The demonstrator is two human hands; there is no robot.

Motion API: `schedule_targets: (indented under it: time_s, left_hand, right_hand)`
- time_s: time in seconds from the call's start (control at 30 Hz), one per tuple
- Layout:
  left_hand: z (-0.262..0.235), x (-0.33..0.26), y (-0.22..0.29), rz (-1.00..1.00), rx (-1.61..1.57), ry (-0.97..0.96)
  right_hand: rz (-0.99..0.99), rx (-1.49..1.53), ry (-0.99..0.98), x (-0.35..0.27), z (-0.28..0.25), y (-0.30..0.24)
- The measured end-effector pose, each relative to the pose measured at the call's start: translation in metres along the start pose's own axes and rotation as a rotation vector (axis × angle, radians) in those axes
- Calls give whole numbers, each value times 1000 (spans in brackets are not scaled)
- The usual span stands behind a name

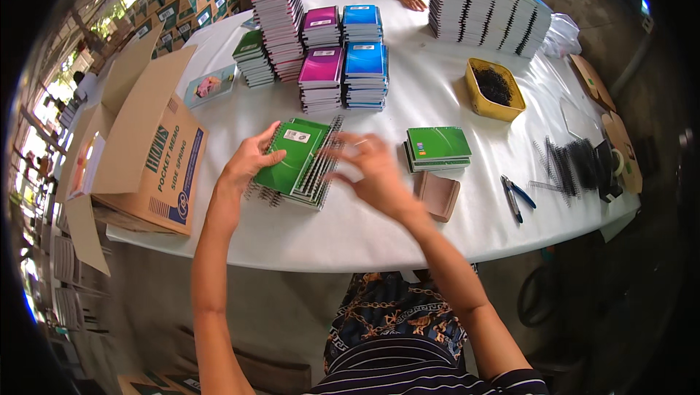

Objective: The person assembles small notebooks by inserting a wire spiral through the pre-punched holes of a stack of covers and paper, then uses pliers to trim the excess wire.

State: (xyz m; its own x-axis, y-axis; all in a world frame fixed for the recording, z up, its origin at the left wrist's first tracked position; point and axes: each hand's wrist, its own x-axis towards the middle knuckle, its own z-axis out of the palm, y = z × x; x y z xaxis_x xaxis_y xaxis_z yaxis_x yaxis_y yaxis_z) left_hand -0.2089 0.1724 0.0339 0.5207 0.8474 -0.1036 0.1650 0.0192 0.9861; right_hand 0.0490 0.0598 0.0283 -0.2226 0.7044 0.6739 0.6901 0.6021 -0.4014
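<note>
A stack of green spiral notebooks (288, 165) lies at the middle-left of the table, with wire coils sticking out along its sides. My left hand (251, 160) grips the stack from its left side, the thumb lying over the top cover. By the coiled right edge hovers my right hand (372, 173), blurred by motion, its fingers apart; I see nothing held in it. Whether its fingertips touch the coils is unclear. Farther right rests a short pile of green notebooks (439, 144), with a brown open-topped holder (437, 197) in front of it.
An open cardboard box (171, 169) stands at the left edge. Pink notebooks (321, 67) and blue notebooks (366, 60) rise in piles behind. To the right are a yellow tub (497, 109) of black pieces, pliers (516, 198) and loose coils (565, 165). Another person's hand (414, 3) rests at the far edge.
</note>
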Motion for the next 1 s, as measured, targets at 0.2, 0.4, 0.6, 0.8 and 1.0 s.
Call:
schedule_targets:
  time_s: [0.2, 0.4, 0.6, 0.8, 1.0]
  left_hand:
    - [5, 22, 15, -48, 105, 12]
    - [45, 12, 28, 156, 1006, 555]
    - [145, -10, 42, 651, 909, 459]
    - [193, -12, 15, 401, 307, 250]
    - [191, -28, -16, 195, -272, -179]
  right_hand:
    - [586, -471, 235, -39, -95, 137]
    - [957, -148, 8, -79, -121, 210]
    - [1019, 57, 3, -82, -144, 231]
    - [713, 739, 347, -78, -139, 138]
    - [678, 706, 226, -146, -74, 23]
